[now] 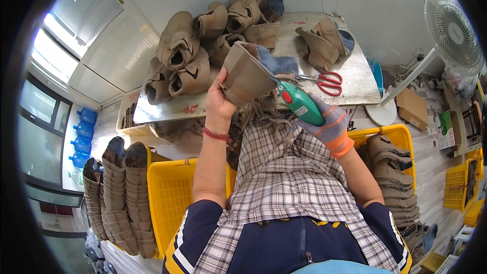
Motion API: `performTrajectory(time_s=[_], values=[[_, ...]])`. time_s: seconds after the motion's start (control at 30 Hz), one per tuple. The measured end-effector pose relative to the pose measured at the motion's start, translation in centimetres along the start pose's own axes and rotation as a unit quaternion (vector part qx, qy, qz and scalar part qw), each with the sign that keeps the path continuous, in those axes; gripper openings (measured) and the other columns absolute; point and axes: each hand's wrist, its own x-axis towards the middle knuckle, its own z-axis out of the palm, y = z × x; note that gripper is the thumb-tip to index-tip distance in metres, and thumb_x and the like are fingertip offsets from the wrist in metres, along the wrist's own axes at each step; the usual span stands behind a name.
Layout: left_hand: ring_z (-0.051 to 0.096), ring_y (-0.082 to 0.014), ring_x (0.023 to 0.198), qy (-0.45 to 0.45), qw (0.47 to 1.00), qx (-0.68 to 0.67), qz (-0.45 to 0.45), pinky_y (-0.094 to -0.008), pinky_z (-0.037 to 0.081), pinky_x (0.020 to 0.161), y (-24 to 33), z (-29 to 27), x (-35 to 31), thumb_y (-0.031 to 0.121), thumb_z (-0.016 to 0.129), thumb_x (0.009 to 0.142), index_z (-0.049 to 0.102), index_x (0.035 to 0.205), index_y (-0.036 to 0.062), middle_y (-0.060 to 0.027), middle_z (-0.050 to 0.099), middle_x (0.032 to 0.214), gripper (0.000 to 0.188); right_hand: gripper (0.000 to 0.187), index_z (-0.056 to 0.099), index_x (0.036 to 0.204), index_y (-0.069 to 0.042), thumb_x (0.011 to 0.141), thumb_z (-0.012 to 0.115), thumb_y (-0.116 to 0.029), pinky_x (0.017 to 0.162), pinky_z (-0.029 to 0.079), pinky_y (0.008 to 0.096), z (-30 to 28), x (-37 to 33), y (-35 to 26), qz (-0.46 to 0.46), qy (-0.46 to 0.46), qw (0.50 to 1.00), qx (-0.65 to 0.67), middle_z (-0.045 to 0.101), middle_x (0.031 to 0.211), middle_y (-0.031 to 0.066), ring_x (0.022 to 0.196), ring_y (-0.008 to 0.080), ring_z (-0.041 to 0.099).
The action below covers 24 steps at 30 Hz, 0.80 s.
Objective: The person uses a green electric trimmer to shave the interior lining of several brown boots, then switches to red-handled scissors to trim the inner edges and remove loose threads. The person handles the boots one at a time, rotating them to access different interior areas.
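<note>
Hands apart, each gripping its own thing. Bare left hand (221, 94), red bracelet (215, 134) on its wrist, is clamping the left side of a tan shoe upper (245, 75), holding it tilted over the near edge of the desk (362, 81), blue-grey lining facing right. Right hand (329, 128), in a grey-and-orange glove, is wrapping round a green handheld power tool (300, 102) with a red button; its nose is pointing at the upper's lower right edge, can't tell if touching. Red-handled scissors (329, 84) are lying just right of the upper. More tan uppers (178, 38) are heaping up far left on the desk; a smaller group (324, 40) is sitting far right. Nested stacks (119, 195) are standing left of the near-left yellow basket (170, 198); another stack (391, 172) is filling the right yellow basket (403, 134). Pedestal fan (453, 31) is standing far right.
</note>
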Motion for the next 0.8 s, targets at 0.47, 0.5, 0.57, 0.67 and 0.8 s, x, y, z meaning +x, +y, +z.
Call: performTrajectory(time_s=[0.47,0.5,0.57,0.67,0.8], values=[[0.054,-0.0239,0.118,-0.089,0.923,0.329,0.181,-0.0392,0.047,0.098,-3.4,0.7,-1.0,0.004,0.054,0.093,0.044,0.135,0.0036,-0.0086,0.054,0.130,0.043,0.066,0.059,0.123,-0.009,0.068,0.082,-0.038,0.067,0.054,0.0264,0.6,1.2,-1.5,0.202,-0.032,0.957,0.206,0.071,0.086,0.0096,0.072,0.0126,0.068],[0.054,-0.0219,0.117,-0.082,0.901,0.384,0.184,-0.0366,0.046,0.097,-3.4,0.4,-1.0,0.005,0.056,0.093,0.046,0.134,0.0028,-0.0082,0.055,0.129,0.042,0.066,0.059,0.123,-0.009,0.069,0.082,-0.038,0.067,0.054,0.0263,0.8,1.1,-1.3,0.203,-0.021,0.956,0.210,0.071,0.086,0.0095,0.071,0.0126,0.068],[0.055,-0.0178,0.114,-0.067,0.849,0.490,0.189,-0.0315,0.045,0.096,-3.5,-0.3,-1.1,0.006,0.060,0.091,0.050,0.131,0.0011,-0.0073,0.056,0.128,0.041,0.065,0.060,0.122,-0.008,0.069,0.082,-0.038,0.066,0.053,0.0261,1.3,1.1,-1.0,0.204,0.000,0.954,0.218,0.071,0.085,0.0092,0.070,0.0125,0.068],[0.055,-0.0158,0.112,-0.075,0.850,0.478,0.209,-0.0296,0.044,0.095,-4.8,-0.6,-1.1,0.007,0.061,0.091,0.051,0.129,0.0002,-0.0065,0.057,0.127,0.040,0.063,0.061,0.122,-0.009,0.070,0.081,-0.039,0.067,0.053,0.0256,0.7,1.7,-1.4,0.229,-0.016,0.950,0.210,0.071,0.085,0.0091,0.070,0.0129,0.068],[0.056,-0.0165,0.111,-0.063,0.888,0.410,0.197,-0.0299,0.045,0.095,-5.2,-0.3,-1.0,0.006,0.060,0.091,0.051,0.130,0.0009,-0.0069,0.057,0.127,0.041,0.065,0.061,0.121,-0.009,0.069,0.081,-0.042,0.068,0.054,0.0264,0.3,1.0,-0.9,0.229,-0.008,0.957,0.180,0.071,0.085,0.0097,0.072,0.0144,0.069]])
